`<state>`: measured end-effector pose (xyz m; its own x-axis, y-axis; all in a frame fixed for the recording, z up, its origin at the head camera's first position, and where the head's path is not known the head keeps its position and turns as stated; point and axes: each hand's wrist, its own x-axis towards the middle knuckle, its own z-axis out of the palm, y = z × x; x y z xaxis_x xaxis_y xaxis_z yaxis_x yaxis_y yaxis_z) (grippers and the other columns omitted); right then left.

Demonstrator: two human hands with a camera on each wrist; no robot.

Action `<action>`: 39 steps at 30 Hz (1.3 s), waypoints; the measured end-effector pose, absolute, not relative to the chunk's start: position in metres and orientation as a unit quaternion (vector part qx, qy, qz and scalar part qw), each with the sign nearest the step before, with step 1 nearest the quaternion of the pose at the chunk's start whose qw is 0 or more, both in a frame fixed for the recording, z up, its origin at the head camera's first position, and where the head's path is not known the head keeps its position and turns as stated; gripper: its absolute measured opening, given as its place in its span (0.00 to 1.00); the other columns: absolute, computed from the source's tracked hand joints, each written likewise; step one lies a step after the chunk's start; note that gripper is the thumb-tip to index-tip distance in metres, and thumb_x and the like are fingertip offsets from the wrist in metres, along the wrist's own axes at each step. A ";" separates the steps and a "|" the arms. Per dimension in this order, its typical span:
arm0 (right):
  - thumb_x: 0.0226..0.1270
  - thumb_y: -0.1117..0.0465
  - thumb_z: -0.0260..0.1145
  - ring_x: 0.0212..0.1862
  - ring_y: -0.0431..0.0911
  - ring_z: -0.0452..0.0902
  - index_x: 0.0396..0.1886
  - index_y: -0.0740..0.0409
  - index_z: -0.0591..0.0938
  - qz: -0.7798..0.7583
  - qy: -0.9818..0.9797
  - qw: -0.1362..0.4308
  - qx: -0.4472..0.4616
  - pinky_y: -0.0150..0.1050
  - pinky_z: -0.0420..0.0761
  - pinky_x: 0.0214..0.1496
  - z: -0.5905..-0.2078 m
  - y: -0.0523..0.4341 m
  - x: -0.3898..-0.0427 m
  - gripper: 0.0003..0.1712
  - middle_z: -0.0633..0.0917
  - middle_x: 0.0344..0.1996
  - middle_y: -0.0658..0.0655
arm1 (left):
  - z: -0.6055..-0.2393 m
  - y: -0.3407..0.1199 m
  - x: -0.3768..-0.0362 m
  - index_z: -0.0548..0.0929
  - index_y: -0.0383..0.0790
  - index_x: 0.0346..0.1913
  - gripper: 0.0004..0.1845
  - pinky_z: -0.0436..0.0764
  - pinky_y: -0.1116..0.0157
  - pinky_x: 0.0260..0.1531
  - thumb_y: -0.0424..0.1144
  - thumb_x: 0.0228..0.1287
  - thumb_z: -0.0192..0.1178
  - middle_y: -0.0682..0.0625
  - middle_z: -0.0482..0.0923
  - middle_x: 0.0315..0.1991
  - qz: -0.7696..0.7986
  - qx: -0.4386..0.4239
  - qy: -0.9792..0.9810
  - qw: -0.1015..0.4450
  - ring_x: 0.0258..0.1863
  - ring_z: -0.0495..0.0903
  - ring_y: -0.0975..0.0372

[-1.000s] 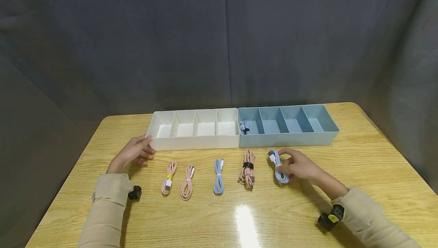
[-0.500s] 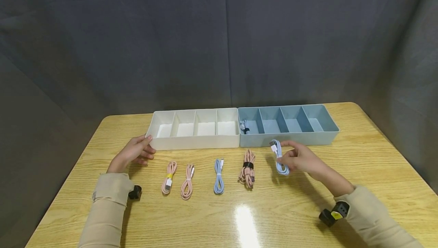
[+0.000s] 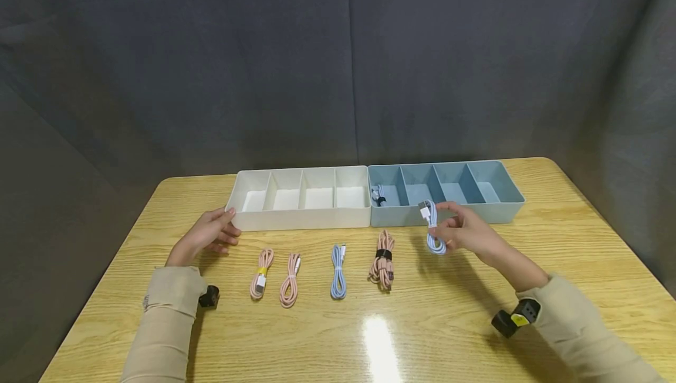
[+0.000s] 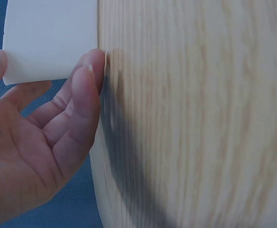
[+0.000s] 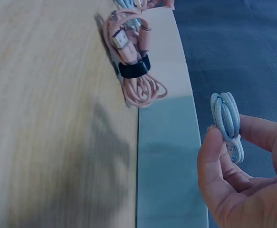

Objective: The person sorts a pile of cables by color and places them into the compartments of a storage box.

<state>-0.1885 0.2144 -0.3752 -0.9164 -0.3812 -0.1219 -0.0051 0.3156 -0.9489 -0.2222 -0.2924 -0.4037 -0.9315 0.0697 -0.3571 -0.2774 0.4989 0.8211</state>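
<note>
My right hand (image 3: 465,231) pinches a coiled light-blue charging cable (image 3: 433,230) between thumb and fingers, held up off the table in front of the blue divided box (image 3: 449,215). Its white plug points up and to the left. The right wrist view also shows this cable (image 5: 226,116) in the fingertips. At the white divided box (image 3: 301,220), my left hand (image 3: 207,235) rests its fingers against the near left corner, the thumb at the rim. In the left wrist view its fingers (image 4: 86,90) are loosely extended beside the white wall.
Along the table lie a pink cable with a yellow tie (image 3: 261,274), another pink cable (image 3: 289,282), a blue cable (image 3: 338,273) and a pink cable with a black strap (image 3: 384,260). A small strapped cable (image 3: 378,195) sits in the blue box's leftmost compartment. A dark curtain (image 3: 338,66) hangs behind.
My right hand has lifted the light-blue cable off the table and carried it up and forward toward the blue box. The left hand has stayed at the white box's corner.
</note>
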 end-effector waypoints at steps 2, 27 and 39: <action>0.62 0.66 0.61 0.29 0.43 0.77 0.60 0.72 0.59 -0.576 0.791 0.166 -0.118 0.41 0.81 0.31 -0.373 0.215 -0.192 0.31 0.79 0.28 0.57 | -0.403 -0.292 -0.221 0.59 0.32 0.64 0.33 0.81 0.61 0.29 0.57 0.70 0.38 0.42 0.77 0.37 0.496 -0.059 0.849 0.173 0.31 0.80 0.60; 0.64 0.63 0.60 0.27 0.39 0.75 0.63 0.68 0.57 -0.574 0.802 0.152 -0.061 0.37 0.81 0.34 -0.352 0.218 -0.241 0.33 0.77 0.31 0.55 | -0.400 -0.290 -0.219 0.60 0.30 0.63 0.33 0.81 0.62 0.28 0.56 0.70 0.37 0.40 0.76 0.38 0.498 -0.052 0.848 0.172 0.31 0.80 0.60; 0.63 0.61 0.61 0.26 0.40 0.71 0.63 0.66 0.57 -0.543 0.828 0.133 -0.040 0.35 0.81 0.34 -0.345 0.218 -0.266 0.34 0.76 0.30 0.55 | -0.400 -0.290 -0.219 0.59 0.31 0.64 0.33 0.81 0.62 0.28 0.57 0.70 0.37 0.41 0.76 0.38 0.500 -0.054 0.847 0.173 0.32 0.79 0.60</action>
<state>-0.2655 0.2179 -0.3446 -0.9612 -0.2115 -0.1771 0.0778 0.4080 -0.9097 -0.2192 -0.2904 -0.4003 -0.9347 0.0815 -0.3460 -0.2638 0.4936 0.8287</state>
